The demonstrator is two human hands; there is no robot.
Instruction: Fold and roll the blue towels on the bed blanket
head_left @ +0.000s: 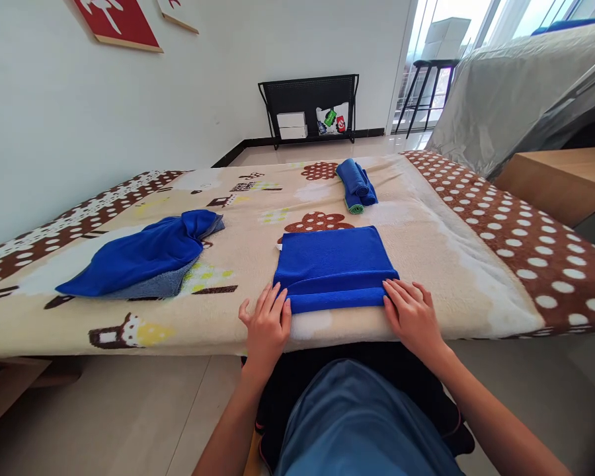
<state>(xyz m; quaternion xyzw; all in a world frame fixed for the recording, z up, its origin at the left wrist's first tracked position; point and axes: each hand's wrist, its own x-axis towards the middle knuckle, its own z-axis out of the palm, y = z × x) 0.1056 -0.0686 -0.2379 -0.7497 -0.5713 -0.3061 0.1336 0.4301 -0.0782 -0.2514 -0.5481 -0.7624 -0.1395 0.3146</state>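
Note:
A blue towel [332, 258] lies flat on the patterned blanket in front of me, its near edge folded over into a narrow band. My left hand [268, 324] holds the left end of that band, with the fingertips on top and the thumb at the near side. At the right end, my right hand [414, 314] grips the band in the same way. A small white tag [279, 246] sticks out at the towel's left side. To the left lies a crumpled blue cloth [143, 254] with a greyish underside. Several rolled blue towels [356, 182], one edged in green, rest farther back.
A cream blanket [258, 248] with brown dotted borders covers the bed. Against the back wall stands a black rack [310, 99] holding white boxes and a printed bag. At the right are a wooden cabinet [565, 172], a plastic-covered object [525, 86] and a stool [429, 82].

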